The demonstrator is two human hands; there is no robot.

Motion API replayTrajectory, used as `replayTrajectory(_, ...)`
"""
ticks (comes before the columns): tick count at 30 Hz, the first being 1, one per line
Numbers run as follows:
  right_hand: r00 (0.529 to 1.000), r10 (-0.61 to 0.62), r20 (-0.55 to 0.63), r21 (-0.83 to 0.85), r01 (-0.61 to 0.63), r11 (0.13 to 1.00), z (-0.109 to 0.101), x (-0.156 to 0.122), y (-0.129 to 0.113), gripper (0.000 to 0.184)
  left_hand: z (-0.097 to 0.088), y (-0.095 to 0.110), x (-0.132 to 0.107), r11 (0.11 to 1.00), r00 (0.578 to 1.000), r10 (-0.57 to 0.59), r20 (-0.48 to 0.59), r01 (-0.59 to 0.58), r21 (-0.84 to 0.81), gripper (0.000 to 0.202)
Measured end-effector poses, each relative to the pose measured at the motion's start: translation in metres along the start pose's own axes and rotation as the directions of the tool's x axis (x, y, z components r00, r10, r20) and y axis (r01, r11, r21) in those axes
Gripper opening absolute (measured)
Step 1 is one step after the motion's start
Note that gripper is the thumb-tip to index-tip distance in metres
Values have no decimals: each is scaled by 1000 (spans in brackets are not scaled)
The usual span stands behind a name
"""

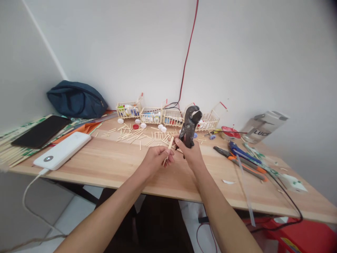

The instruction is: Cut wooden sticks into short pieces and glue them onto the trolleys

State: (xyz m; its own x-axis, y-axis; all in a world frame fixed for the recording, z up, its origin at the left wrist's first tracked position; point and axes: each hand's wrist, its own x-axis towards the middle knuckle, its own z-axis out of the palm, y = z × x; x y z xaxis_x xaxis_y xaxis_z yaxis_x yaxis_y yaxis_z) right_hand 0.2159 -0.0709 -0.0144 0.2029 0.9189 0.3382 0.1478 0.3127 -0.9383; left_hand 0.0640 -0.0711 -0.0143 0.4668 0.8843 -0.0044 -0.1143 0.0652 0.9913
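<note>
In the middle of the head view my left hand is closed around a few thin wooden sticks, which point up and slightly right. My right hand grips a black ratchet-style pipe cutter with its hooked jaw upward. The right thumb and fingertips are close to the upper ends of the sticks; whether they touch is unclear. Just beyond the hands lie short cut wooden pieces and a small ladder-like stick frame, partly hidden by the hands.
Several miniature stick carts filled with bottle caps line the wall. A phone, white power bank and blue pouch sit left. On the right are orange-handled pliers, a glue gun, red dish and clear container.
</note>
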Motion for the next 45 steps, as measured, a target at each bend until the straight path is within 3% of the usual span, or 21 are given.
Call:
replayTrajectory(5,998,-27,57,-35,29,999,-1,-2,0,31,-7,4,-4,998,999,-40,17,40,-42,31)
replayTrajectory(14,981,-191,43,-265,195,944,-4,-1,0,21,-16,1,-2,995,996,-54,66,60,-80,26)
replayTrajectory(25,997,75,21,-54,-74,996,-3,2,9,27,-5,2,1,991,1000,-24,1,23,130,20)
replayTrajectory(32,995,95,-19,-3,-95,996,-8,4,15,30,-15,1,3,980,980,-186,71,190,-56,17)
replayTrajectory(36,993,87,-77,2,-87,996,-11,6,18,32,-22,-2,-6,972,982,-175,72,184,-148,22)
replayTrajectory(45,995,44,-89,-14,-46,999,-10,5,21,32,-16,1,-9,988,984,-138,-117,145,58,7)
